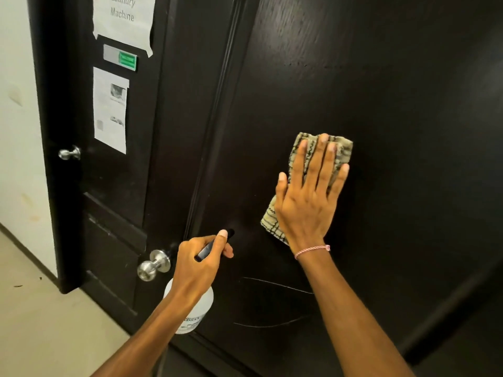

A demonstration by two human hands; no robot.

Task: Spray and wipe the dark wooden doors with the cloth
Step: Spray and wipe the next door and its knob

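Cloth [343,148] is pressed flat on the dark wooden door [408,104] by the straight-fingered right hand [307,202]; spray bottle [198,314] is gripped by the left hand [198,265], below-left.

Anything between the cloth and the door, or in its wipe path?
Nothing visible. The right hand presses the cloth flat on the near door. The left hand with the spray bottle and the knob sit lower left, apart from it.

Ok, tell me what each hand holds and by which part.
The left hand grips the spray bottle, its grip round the black trigger head at the top. The right hand holds nothing: straight fingers press the cloth flat against the dark door.
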